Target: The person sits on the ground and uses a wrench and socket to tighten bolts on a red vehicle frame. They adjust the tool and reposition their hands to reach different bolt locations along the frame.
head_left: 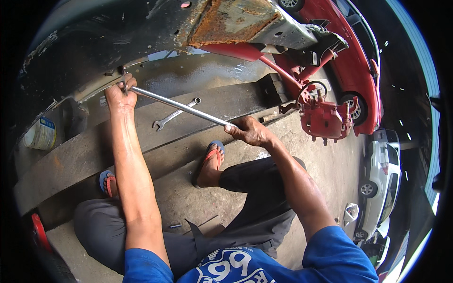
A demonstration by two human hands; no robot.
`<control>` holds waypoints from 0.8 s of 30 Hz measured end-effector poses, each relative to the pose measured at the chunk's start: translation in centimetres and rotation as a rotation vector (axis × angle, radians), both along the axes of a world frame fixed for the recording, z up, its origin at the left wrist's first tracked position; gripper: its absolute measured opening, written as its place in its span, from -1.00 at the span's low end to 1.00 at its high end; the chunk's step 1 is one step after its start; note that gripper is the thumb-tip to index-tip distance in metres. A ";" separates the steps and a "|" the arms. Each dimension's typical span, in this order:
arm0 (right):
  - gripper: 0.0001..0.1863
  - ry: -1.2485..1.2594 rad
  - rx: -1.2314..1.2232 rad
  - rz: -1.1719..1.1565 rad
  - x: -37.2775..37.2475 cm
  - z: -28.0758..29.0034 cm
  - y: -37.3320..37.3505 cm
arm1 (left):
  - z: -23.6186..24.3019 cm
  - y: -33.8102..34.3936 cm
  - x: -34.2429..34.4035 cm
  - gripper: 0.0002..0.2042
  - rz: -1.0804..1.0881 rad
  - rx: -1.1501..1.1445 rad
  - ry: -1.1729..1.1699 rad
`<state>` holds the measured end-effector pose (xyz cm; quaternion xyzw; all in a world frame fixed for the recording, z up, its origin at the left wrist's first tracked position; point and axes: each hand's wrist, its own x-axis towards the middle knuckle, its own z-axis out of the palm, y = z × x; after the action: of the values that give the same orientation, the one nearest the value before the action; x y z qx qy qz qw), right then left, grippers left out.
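Observation:
A long shiny metal bar [181, 107] spans the space between my hands, sloping down to the right. Closed around its far-left end, at the lower edge of the dark car body [94, 47], is my left hand [121, 93]. What the bar's head meets there is mostly hidden by the fingers. My right hand [252, 132] wraps the opposite end, thumb along the bar. Beneath the bar, a combination wrench [174, 114] lies on a long flat beam [146, 125], touched by neither hand.
Right of the beam hangs a red brake caliper [325, 118] on a suspension arm. A rusty bracket [236, 21] juts overhead. A white bucket [41, 134] stands at left. A red car [344, 52] and a silver car [382, 174] are parked at right. Small pieces lie near my knees.

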<state>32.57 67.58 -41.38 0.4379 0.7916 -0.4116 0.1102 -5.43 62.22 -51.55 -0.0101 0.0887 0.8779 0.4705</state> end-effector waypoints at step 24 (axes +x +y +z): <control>-0.52 0.364 -1.068 -0.187 1.6 -5.4 -2.5 | 1.1 0.3 -1.1 -0.70 -0.062 -0.343 0.032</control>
<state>34.18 65.05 -46.75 0.3117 0.4380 -0.8312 0.1413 -6.55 62.52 -50.41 -0.0733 0.2448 0.8350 0.4872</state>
